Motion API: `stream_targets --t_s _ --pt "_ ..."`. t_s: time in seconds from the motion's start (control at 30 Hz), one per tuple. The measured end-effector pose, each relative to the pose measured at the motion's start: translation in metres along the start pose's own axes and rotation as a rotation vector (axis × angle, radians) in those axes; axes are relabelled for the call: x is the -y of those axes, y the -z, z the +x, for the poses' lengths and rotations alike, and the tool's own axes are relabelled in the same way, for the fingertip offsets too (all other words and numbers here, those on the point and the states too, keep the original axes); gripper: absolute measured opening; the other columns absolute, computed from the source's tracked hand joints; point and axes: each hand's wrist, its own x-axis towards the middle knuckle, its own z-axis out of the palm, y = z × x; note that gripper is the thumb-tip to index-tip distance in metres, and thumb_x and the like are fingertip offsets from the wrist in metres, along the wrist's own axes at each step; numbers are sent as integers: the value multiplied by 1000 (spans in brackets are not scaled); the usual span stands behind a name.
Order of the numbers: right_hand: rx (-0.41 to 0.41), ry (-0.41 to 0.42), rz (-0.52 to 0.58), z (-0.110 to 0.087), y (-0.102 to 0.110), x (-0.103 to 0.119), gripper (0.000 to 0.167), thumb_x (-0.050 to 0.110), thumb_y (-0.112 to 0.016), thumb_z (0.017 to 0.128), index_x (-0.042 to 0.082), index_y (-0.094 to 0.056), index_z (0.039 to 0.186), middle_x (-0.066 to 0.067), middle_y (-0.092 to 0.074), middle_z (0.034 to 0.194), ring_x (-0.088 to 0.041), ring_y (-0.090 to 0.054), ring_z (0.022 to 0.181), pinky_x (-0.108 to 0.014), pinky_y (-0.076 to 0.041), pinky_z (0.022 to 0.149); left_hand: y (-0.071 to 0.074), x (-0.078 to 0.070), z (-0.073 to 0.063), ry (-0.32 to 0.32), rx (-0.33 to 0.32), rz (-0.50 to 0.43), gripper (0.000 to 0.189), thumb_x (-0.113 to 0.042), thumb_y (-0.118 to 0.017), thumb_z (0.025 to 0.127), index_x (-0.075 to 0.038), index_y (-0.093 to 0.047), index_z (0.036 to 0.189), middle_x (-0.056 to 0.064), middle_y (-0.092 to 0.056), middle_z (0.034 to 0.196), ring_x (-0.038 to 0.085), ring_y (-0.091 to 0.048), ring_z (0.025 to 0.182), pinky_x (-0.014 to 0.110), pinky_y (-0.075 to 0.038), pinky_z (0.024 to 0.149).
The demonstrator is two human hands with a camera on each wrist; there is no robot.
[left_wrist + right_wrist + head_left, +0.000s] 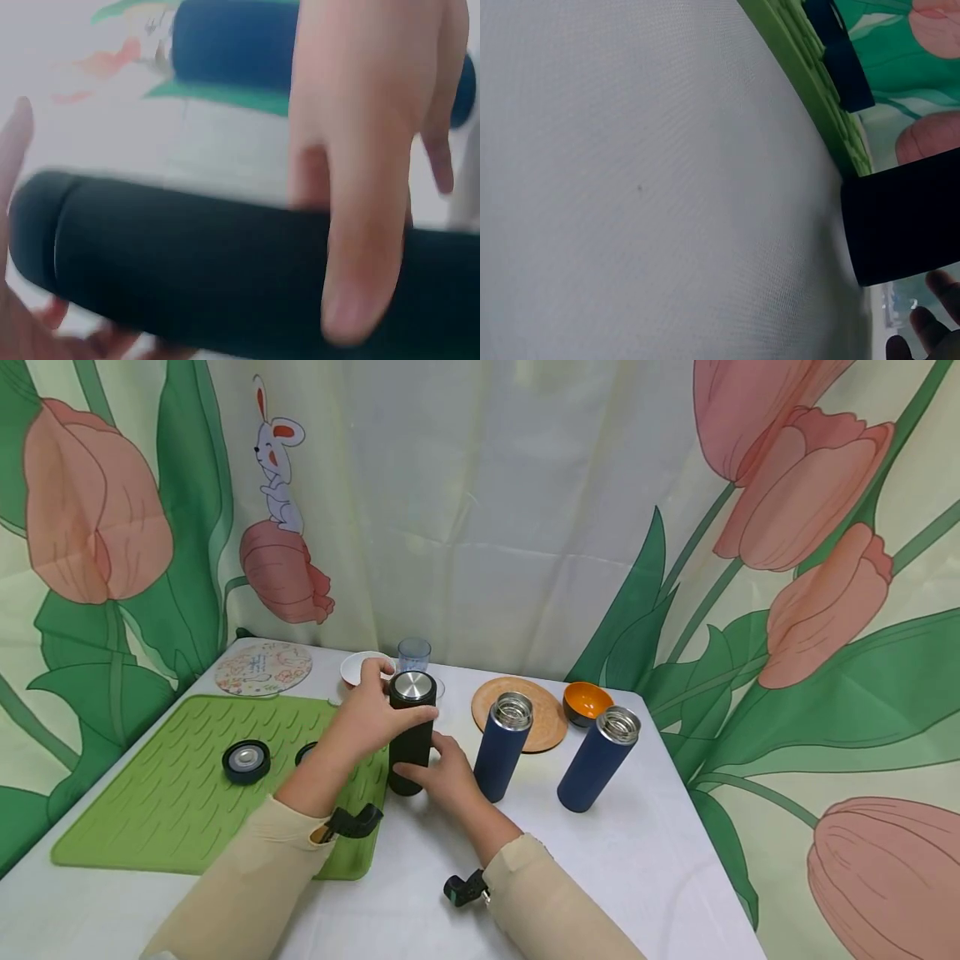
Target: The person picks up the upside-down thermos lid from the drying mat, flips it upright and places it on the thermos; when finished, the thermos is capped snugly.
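Note:
A black thermos bottle [411, 743] stands upright with its steel-topped lid [413, 686] on, at the green mat's right edge. My left hand [375, 714] is spread about its upper end, thumb straight across the front. In the left wrist view the left thumb [16, 142] stands apart from the lid end, and other fingers show behind the bottle. Lower down, my right hand [450, 777] grips the bottle's body, its thumb [360, 292] laid over the side. Two blue thermos bottles, one nearer [502, 747] and one farther right [598, 760], stand without lids.
On the green mat [172, 810] lie a round black lid [246, 762] and another, partly hidden by the left arm. Behind are a floral round mat [264, 668], a white bowl [360, 667], a clear glass [414, 653], a wooden board [551, 727] and an orange bowl [587, 700].

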Motion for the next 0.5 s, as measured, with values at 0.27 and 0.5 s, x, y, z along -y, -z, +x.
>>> stream_targets --t_s 0.27,0.5 --pt "0 -5 -4 0 -1 2 55 43 -88 86 25 -69 134 -6 -64 138 -28 -57 138 -56 -43 118 -3 -4 -4 -31 -62 71 84 -62 -84 83 -19 -42 141 18 -69 125 38 -69 111 53 -55 90" --pt "14 -18 22 0 -1 -1 55 45 -88 85 30 -68 135 -5 -63 136 -26 -59 134 -55 -46 115 21 10 7 -118 159 32 76 -46 -83 92 -28 -44 155 14 -65 133 35 -66 123 54 -55 96"
